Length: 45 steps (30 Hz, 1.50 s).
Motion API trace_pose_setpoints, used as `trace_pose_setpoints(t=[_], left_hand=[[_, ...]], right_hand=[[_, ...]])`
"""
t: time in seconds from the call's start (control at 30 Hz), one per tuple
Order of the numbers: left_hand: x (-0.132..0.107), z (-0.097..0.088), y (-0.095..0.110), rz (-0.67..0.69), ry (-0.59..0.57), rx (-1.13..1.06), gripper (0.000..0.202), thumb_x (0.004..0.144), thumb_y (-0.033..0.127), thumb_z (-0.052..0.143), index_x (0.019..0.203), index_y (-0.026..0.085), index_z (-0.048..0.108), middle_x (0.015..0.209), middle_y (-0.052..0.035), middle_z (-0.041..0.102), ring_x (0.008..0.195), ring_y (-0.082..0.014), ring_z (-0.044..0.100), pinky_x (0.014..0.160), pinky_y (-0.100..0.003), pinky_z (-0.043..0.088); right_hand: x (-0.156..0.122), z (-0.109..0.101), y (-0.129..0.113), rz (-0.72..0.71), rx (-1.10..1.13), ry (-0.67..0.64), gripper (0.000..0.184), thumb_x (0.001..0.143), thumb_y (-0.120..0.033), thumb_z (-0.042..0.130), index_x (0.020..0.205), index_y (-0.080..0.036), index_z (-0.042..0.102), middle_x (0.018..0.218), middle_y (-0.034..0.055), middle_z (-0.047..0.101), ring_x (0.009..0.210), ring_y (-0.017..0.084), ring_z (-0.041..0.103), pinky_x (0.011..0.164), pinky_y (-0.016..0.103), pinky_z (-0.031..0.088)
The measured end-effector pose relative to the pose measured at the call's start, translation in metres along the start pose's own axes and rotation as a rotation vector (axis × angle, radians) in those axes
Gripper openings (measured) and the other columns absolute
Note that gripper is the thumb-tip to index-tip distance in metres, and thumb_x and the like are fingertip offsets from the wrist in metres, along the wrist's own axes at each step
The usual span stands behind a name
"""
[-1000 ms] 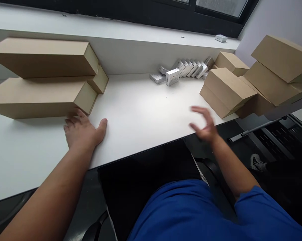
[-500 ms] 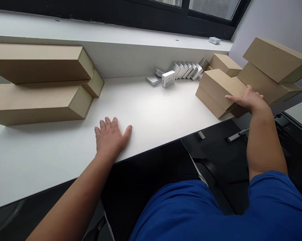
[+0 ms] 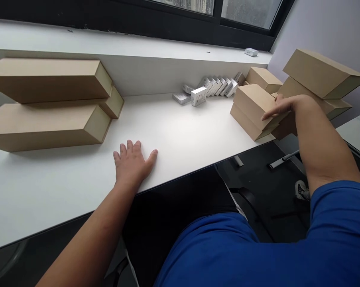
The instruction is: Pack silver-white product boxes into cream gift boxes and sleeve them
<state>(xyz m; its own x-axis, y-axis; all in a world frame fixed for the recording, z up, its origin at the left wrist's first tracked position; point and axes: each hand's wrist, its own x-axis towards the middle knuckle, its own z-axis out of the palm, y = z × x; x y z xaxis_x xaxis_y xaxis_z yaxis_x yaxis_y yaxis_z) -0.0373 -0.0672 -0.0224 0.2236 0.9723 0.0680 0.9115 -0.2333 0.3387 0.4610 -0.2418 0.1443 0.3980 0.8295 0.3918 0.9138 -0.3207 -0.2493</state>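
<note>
My left hand (image 3: 134, 161) lies flat and open on the white table (image 3: 180, 131), palm down, near the front edge, holding nothing. My right hand (image 3: 283, 105) reaches out to the right and rests on the near end of a brown cardboard box (image 3: 253, 101), the top one of a small stack at the table's right end. Its fingers are stretched along that box's edge and are not closed around it.
Long brown boxes (image 3: 48, 103) are stacked at the left. More brown boxes (image 3: 320, 73) pile up at the far right. Several small white cartons (image 3: 211, 87) lean in a row by the back wall. Another small one (image 3: 250, 52) sits on the window sill.
My left hand slid right, away from the left stack, and settled flat. My right hand went from mid-air over the table edge to the right-hand boxes and now lies on one.
</note>
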Motion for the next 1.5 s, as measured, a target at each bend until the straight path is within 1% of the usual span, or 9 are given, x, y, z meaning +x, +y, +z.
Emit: trace_pose_setpoints(t=[0.17, 0.33, 0.43, 0.53, 0.7, 1.1, 1.33, 1.43, 1.5], left_hand=[[0.000, 0.001, -0.002, 0.076, -0.027, -0.017, 0.107, 0.093, 0.081, 0.038, 0.168, 0.004, 0.041, 0.180, -0.0242, 0.029, 0.171, -0.0453, 0.018, 0.139, -0.066, 0.011], [-0.002, -0.003, -0.003, 0.256, -0.016, -0.142, 0.106, 0.086, 0.083, 0.051, 0.162, 0.009, 0.048, 0.169, -0.0249, 0.048, 0.165, -0.0443, 0.034, 0.139, -0.063, 0.018], [-0.001, -0.007, -0.006, 0.232, 0.010, -0.240, 0.093, 0.082, 0.082, 0.058, 0.143, 0.013, 0.063, 0.147, -0.0253, 0.066, 0.146, -0.0470, 0.056, 0.128, -0.060, 0.039], [0.002, -0.013, -0.011, 0.072, 0.095, -0.390, 0.075, 0.077, 0.081, 0.062, 0.119, 0.019, 0.067, 0.123, -0.0192, 0.073, 0.119, -0.0407, 0.069, 0.102, -0.049, 0.055], [0.002, -0.020, -0.014, -0.137, 0.163, -0.428, 0.057, 0.077, 0.079, 0.059, 0.087, 0.024, 0.056, 0.084, -0.0045, 0.066, 0.082, -0.0244, 0.062, 0.073, -0.033, 0.044], [0.000, -0.019, -0.016, -0.181, 0.232, -0.341, 0.058, 0.073, 0.081, 0.056, 0.073, 0.023, 0.056, 0.073, -0.0037, 0.060, 0.075, -0.0218, 0.052, 0.068, -0.031, 0.032], [-0.021, -0.023, -0.020, -0.149, 0.267, -0.356, 0.059, 0.070, 0.079, 0.067, 0.061, 0.022, 0.053, 0.056, 0.0020, 0.039, 0.065, -0.0161, 0.038, 0.064, -0.031, 0.027], [-0.030, -0.026, -0.027, -0.114, 0.268, -0.408, 0.067, 0.069, 0.084, 0.069, 0.056, 0.022, 0.047, 0.052, 0.0021, 0.034, 0.062, -0.0151, 0.035, 0.062, -0.031, 0.029], [-0.031, -0.029, -0.033, -0.090, 0.233, -0.483, 0.075, 0.083, 0.094, 0.044, 0.062, 0.022, 0.052, 0.054, -0.0016, 0.048, 0.059, -0.0174, 0.044, 0.062, -0.031, 0.039]], right_hand=[[0.018, 0.024, -0.055, -0.156, -0.058, -0.239, 0.087, 0.068, -0.084, 0.082, 0.126, -0.022, 0.063, 0.157, 0.0211, 0.045, 0.155, 0.054, 0.034, 0.125, 0.078, 0.030], [0.008, 0.084, -0.130, -0.357, -0.053, -0.648, 0.097, 0.050, -0.062, 0.097, 0.125, -0.020, 0.053, 0.136, 0.0181, 0.055, 0.138, 0.048, 0.050, 0.129, 0.067, 0.030], [-0.006, 0.120, -0.173, -0.470, 0.140, -0.647, 0.092, 0.056, -0.057, 0.092, 0.127, -0.023, 0.047, 0.139, 0.0154, 0.053, 0.137, 0.044, 0.049, 0.127, 0.064, 0.034], [-0.013, 0.142, -0.198, -0.467, 0.326, -0.613, 0.096, 0.059, -0.058, 0.090, 0.135, -0.025, 0.041, 0.149, 0.0152, 0.047, 0.144, 0.042, 0.042, 0.124, 0.063, 0.039], [-0.018, 0.151, -0.208, -0.397, 0.495, -0.540, 0.109, 0.059, -0.064, 0.094, 0.145, -0.025, 0.039, 0.156, 0.0143, 0.044, 0.151, 0.039, 0.038, 0.128, 0.061, 0.037], [-0.019, 0.156, -0.210, -0.318, 0.532, -0.493, 0.119, 0.062, -0.083, 0.087, 0.156, -0.021, 0.051, 0.161, 0.0143, 0.051, 0.157, 0.039, 0.040, 0.135, 0.060, 0.033], [-0.013, 0.157, -0.202, -0.173, 0.552, -0.606, 0.139, 0.067, -0.081, 0.084, 0.177, -0.019, 0.023, 0.181, 0.0162, 0.028, 0.169, 0.039, 0.024, 0.140, 0.057, 0.024], [-0.009, 0.154, -0.199, -0.105, 0.674, -0.670, 0.148, 0.069, -0.082, 0.082, 0.179, -0.021, 0.006, 0.179, 0.0173, 0.034, 0.166, 0.038, 0.036, 0.137, 0.055, 0.030], [-0.005, 0.153, -0.199, -0.064, 0.693, -0.695, 0.148, 0.070, -0.083, 0.082, 0.179, -0.018, 0.005, 0.174, 0.0202, 0.043, 0.160, 0.040, 0.046, 0.135, 0.056, 0.035]])
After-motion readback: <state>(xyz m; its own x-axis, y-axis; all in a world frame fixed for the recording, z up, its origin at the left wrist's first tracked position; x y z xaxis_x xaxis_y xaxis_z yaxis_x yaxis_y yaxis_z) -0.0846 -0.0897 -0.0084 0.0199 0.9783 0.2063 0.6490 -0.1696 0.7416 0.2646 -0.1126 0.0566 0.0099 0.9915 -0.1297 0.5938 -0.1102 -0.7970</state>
